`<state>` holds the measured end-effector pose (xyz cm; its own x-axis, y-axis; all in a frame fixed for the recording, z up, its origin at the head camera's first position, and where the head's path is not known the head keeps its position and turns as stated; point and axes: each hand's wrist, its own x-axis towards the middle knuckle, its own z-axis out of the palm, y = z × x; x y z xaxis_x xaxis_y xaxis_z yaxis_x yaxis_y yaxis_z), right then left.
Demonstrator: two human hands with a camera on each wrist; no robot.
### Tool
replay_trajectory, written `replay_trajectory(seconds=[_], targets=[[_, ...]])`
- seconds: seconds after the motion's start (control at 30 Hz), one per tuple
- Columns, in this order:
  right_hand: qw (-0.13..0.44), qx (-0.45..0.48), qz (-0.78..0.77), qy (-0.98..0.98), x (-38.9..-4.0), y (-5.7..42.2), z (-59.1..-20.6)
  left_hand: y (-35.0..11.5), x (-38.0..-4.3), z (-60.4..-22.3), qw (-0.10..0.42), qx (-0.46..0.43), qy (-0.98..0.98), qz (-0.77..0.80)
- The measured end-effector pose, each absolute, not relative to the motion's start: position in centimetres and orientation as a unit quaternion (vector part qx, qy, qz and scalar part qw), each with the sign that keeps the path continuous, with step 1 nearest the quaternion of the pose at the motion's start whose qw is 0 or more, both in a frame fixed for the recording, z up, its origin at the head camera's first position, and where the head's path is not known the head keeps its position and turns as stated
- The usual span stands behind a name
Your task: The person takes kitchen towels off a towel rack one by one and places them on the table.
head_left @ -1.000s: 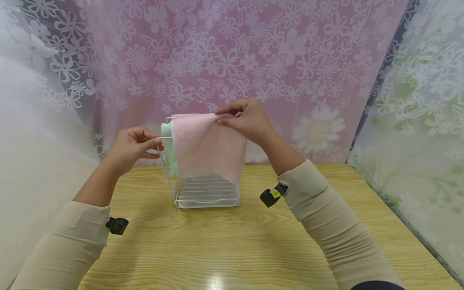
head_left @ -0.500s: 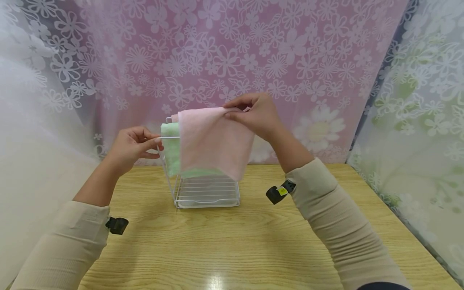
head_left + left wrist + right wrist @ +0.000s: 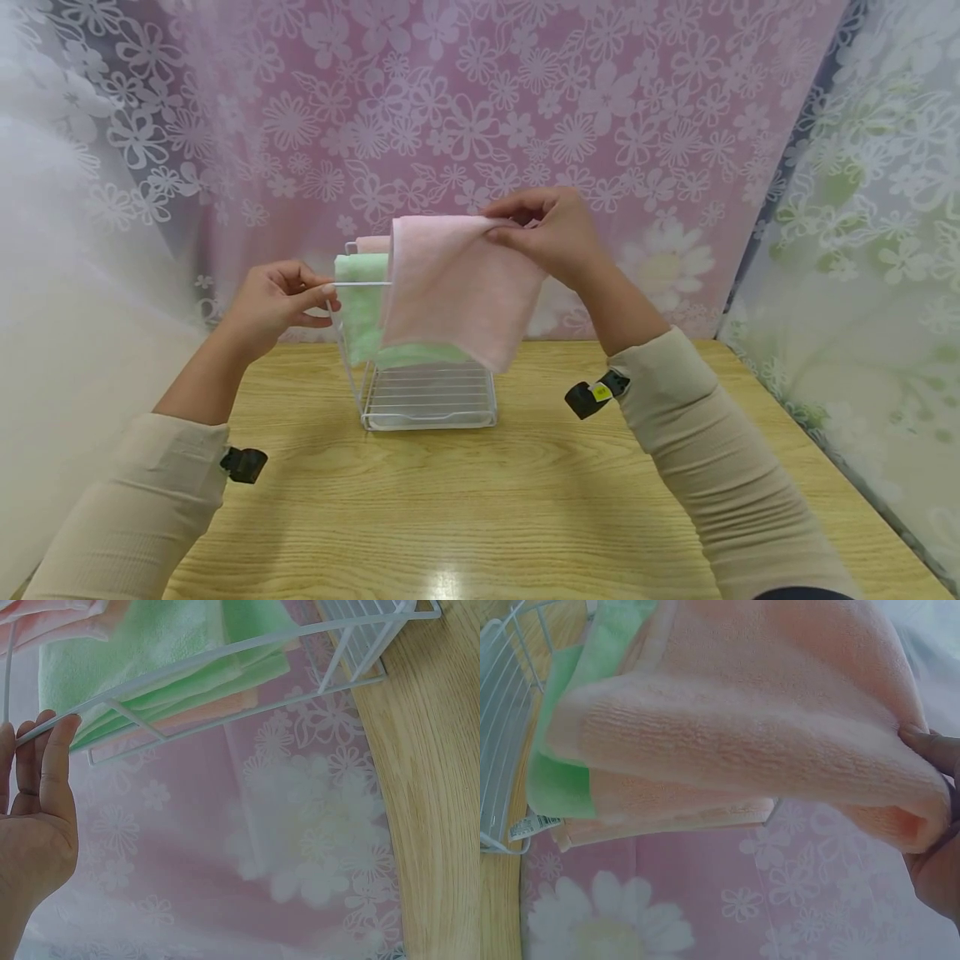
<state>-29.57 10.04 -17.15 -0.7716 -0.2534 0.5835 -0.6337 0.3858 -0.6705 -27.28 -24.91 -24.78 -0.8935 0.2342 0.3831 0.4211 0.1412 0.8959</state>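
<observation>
My right hand [image 3: 551, 237] pinches the top edge of a pink towel [image 3: 457, 279], which hangs in front of a small white wire rack [image 3: 431, 421]. In the right wrist view the towel [image 3: 757, 742] droops in a soft fold from thumb and fingers. With thumb and fingertips my left hand [image 3: 273, 304] grips the upper left corner of the rack, at its front rail [image 3: 363, 284]. A green towel [image 3: 360, 312] is draped over a bar behind that rail. Farther back, a second pink towel [image 3: 372, 244] shows at the top; most of it is hidden.
The rack stands on a wood-grain table [image 3: 450, 508], its base a wire shelf over a tray. A pink flowered curtain [image 3: 525, 108] hangs behind, with pale sheets at both sides. A white label [image 3: 534, 826] sticks out below the towels.
My right hand has moved right and slightly up with the pink towel, uncovering more of the front rail and the green towel. The left hand has kept its place on the rack.
</observation>
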Motion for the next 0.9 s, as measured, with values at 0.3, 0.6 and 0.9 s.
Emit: replay_trajectory(seconds=[0.3,0.6,0.9], targets=[[0.167,0.283,0.449,-0.831,-29.6,11.5,-16.7,-24.8,-27.3,-24.7,0.078,-0.219,-0.753,-0.616],[0.179,0.295,0.453,-0.822,-30.0,12.8,-17.3,-24.8,-27.2,-24.6,0.084,-0.216,-0.763,-0.603],[0.172,0.269,0.507,-0.800,-30.0,13.5,-17.9,-24.9,-27.2,-24.8,0.086,-0.221,-0.772,-0.590]])
